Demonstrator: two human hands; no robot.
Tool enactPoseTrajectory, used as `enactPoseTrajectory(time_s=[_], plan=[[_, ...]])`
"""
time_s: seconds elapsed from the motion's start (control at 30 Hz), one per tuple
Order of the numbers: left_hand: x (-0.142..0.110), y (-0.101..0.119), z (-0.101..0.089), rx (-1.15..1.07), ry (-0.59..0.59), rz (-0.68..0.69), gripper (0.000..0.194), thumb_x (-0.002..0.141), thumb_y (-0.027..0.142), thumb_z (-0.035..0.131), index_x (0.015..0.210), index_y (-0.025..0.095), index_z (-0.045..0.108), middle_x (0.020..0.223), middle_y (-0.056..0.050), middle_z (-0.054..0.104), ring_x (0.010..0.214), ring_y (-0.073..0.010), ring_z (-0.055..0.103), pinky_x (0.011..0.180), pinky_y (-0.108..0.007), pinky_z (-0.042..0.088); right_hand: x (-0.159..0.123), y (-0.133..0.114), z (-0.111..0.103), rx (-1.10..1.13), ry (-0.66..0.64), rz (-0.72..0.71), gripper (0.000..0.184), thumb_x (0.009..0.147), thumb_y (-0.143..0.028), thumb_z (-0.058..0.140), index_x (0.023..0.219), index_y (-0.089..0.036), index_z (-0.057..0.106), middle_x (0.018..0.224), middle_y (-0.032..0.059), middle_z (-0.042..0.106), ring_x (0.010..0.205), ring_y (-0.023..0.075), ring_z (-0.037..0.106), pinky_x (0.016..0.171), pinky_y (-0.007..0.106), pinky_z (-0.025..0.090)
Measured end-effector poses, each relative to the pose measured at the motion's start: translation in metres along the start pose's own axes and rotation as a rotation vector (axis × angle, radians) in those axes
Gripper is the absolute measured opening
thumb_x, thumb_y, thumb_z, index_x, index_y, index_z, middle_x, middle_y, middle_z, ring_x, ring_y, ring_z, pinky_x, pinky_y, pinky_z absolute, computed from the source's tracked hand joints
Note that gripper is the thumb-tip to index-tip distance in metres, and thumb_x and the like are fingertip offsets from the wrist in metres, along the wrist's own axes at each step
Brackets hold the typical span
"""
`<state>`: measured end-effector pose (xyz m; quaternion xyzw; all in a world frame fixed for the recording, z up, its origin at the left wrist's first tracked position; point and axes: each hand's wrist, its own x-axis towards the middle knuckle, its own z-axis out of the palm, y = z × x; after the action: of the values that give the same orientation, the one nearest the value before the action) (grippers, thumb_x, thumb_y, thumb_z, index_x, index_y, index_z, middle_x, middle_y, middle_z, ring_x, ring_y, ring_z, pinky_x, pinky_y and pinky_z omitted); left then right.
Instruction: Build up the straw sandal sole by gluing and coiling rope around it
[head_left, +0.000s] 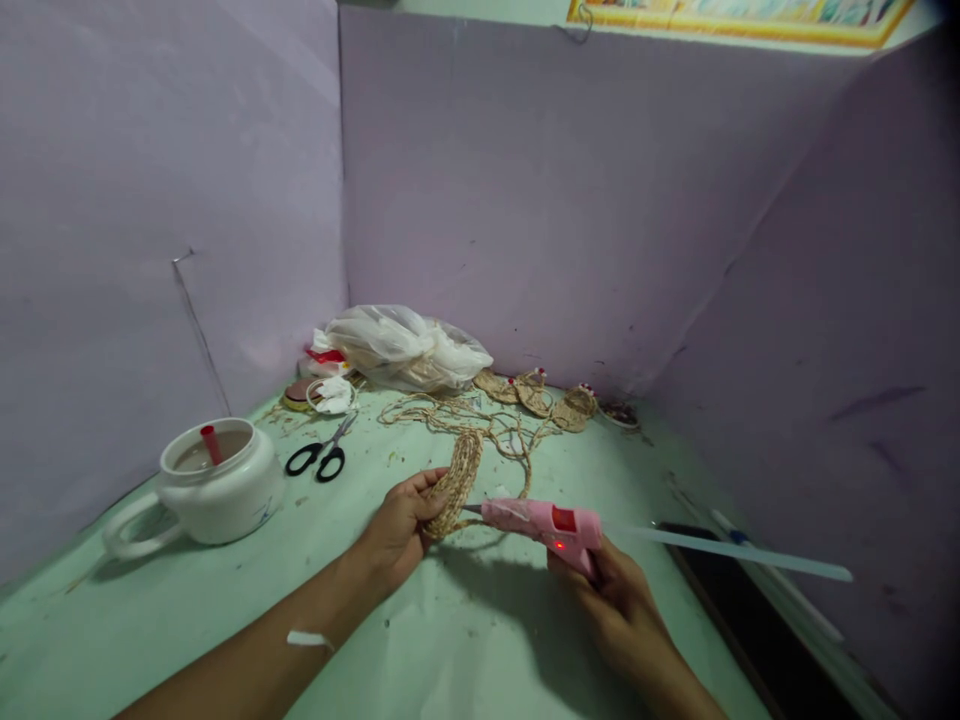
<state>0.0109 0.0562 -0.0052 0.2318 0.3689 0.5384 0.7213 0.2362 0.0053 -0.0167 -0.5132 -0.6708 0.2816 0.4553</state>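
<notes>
My left hand (405, 520) grips a small flat sole of coiled, braided straw cord (459, 485), held up off the table. From its lower end a loose length of the same cord (527, 470) runs back to a tangle on the table. My right hand (611, 600) is wrapped around the handle of a pink hot glue gun (544, 522) with a small red light lit. The gun's nozzle points left, at the sole's lower right edge; whether it touches cannot be made out. A long clear glue stick (750, 552) sticks out of its back.
On the left stand a white handled pot (225, 500) with a red stick in it and black-handled scissors (322, 455). Behind lie a white plastic bag (409, 350), several small straw slippers (574, 408) and a small dish (621, 413). A dark flat object (742, 620) lies right.
</notes>
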Motion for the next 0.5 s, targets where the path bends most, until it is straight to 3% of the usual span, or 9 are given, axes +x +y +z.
enactPoseTrajectory(time_s=[0.27, 0.5], plan=[[0.001, -0.001, -0.001, 0.009, -0.001, -0.006, 0.028, 0.067, -0.002, 0.059, 0.092, 0.010, 0.060, 0.084, -0.008, 0.068, 0.066, -0.0151, 0.065, 0.063, -0.025, 0.053, 0.001, -0.004, -0.002, -0.035, -0.020, -0.019, 0.018, 0.075, -0.035, 0.057, 0.071, -0.017, 0.060, 0.058, -0.0011, 0.053, 0.053, 0.0127, 0.045, 0.050, 0.023, 0.037], [-0.001, 0.002, 0.002, 0.004, 0.019, -0.019, 0.027, 0.067, -0.004, 0.058, 0.092, 0.008, 0.061, 0.081, -0.009, 0.067, 0.063, -0.0145, 0.064, 0.059, -0.024, 0.052, 0.004, -0.012, -0.002, 0.101, -0.016, 0.089, 0.023, 0.070, -0.031, 0.063, 0.086, -0.015, 0.066, 0.069, 0.0042, 0.066, 0.066, 0.0190, 0.060, 0.058, 0.026, 0.046]])
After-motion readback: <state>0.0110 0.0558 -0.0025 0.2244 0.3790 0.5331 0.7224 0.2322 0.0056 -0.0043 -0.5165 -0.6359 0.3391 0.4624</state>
